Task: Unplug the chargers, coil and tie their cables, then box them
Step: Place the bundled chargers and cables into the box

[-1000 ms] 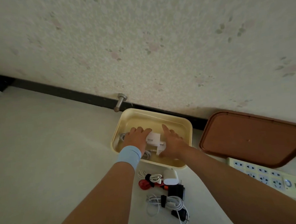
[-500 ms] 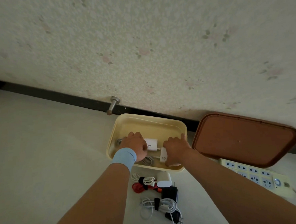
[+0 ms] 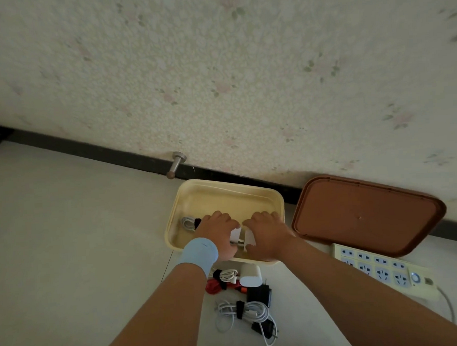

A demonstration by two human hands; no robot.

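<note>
A cream-yellow box (image 3: 223, 189) stands on the floor by the wall. Both my hands are inside it, side by side. My left hand (image 3: 218, 233), with a light blue wristband, curls over a white charger (image 3: 235, 234). My right hand (image 3: 271, 232) curls over a second white charger (image 3: 250, 238) right beside the first. A coiled white cable (image 3: 188, 222) with a dark tie lies in the box's left end. In front of the box lie a white charger with tied cable (image 3: 250, 276), a red cable (image 3: 214, 287), a black charger (image 3: 259, 294) and a tied white cable (image 3: 245, 311).
The box's brown lid (image 3: 367, 215) leans against the wall to the right. A cream power strip (image 3: 380, 269) with nothing plugged in lies in front of the lid. A metal door stop (image 3: 176, 165) sticks out of the dark skirting behind the box.
My hands went from lying flat over the chargers to curling round them, and have drawn closer together near the box's front wall. The view has tilted slightly.
</note>
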